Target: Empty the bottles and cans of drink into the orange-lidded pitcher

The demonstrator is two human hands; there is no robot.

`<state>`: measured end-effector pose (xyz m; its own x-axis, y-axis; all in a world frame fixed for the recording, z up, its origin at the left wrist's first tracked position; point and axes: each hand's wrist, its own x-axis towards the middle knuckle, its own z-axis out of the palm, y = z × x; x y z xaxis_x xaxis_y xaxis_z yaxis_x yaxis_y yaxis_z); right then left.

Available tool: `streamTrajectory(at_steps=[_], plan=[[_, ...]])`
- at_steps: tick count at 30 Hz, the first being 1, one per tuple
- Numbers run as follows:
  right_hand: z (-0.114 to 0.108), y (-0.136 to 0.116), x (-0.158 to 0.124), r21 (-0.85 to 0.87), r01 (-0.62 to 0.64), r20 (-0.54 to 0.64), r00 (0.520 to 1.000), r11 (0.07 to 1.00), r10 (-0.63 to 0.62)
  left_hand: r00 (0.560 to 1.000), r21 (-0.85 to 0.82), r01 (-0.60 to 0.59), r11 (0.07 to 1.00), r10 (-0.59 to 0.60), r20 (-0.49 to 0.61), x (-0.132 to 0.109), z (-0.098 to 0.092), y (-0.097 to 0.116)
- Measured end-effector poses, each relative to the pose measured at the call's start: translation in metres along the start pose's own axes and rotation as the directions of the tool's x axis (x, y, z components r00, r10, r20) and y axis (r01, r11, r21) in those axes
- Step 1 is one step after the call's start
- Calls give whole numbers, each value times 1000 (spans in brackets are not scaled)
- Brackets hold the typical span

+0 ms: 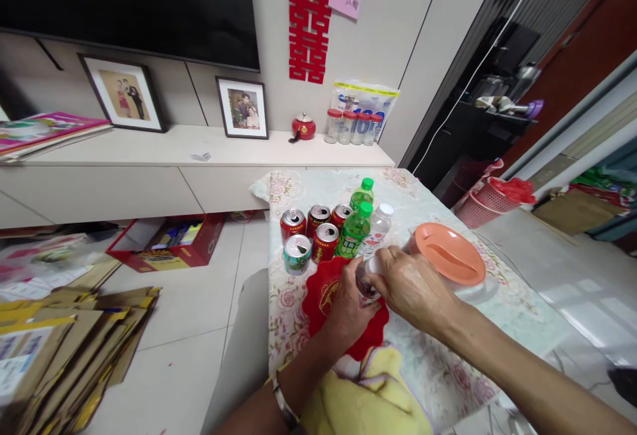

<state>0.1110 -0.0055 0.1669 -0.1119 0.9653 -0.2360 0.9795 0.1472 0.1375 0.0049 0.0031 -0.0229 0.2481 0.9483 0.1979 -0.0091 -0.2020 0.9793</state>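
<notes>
A clear plastic bottle (366,278) with a white cap stands over a red scalloped mat (318,309). My left hand (343,315) is wrapped round its body. The fingers of my right hand (411,282) close on the white cap (373,264) at its top. Just beyond are two green-capped bottles (354,229) and another white-capped clear bottle (381,223). Several opened drink cans (326,239) stand to the left of them, mostly red, with one teal can (297,254) in front. Much of the held bottle is hidden by my fingers.
An orange lidded container (450,252) sits right of my hands on the flowered tablecloth (517,309). A yellow cloth (368,395) lies at the near edge. Flattened cardboard (99,349) and a red box (164,243) are on the floor at left. Small jars (353,128) line the cabinet.
</notes>
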Motion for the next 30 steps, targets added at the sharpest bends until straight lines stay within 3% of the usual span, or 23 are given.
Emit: streamTrajectory(at_steps=[8, 14, 17, 19, 21, 25, 30], plan=[[11, 6, 4, 116, 0, -56, 998, 993, 6, 1000, 11, 10, 1000, -10, 15, -1, -4, 7], [8, 13, -12, 204, -45, -196, 977, 978, 85, 983, 51, 13, 999, -22, 182, -6, -31, 9], [-8, 31, -34, 283, -68, -342, 925, 957, 166, 982, 39, -28, 999, 20, 188, -18, -50, 3], [-20, 46, -51, 409, 9, -496, 841, 913, 214, 987, 29, -43, 999, 38, 156, -28, -59, -2], [-28, 60, -65, 509, 73, -556, 789, 858, 262, 994, 39, -35, 999, 31, 104, -37, -64, -4], [-31, 81, -85, 630, 76, -513, 787, 773, 341, 999, 92, -17, 996, 13, 42, -47, -64, 3], [-26, 93, -100, 637, 31, -465, 812, 770, 352, 993, 28, 31, 999, -34, 111, -54, -50, 17]])
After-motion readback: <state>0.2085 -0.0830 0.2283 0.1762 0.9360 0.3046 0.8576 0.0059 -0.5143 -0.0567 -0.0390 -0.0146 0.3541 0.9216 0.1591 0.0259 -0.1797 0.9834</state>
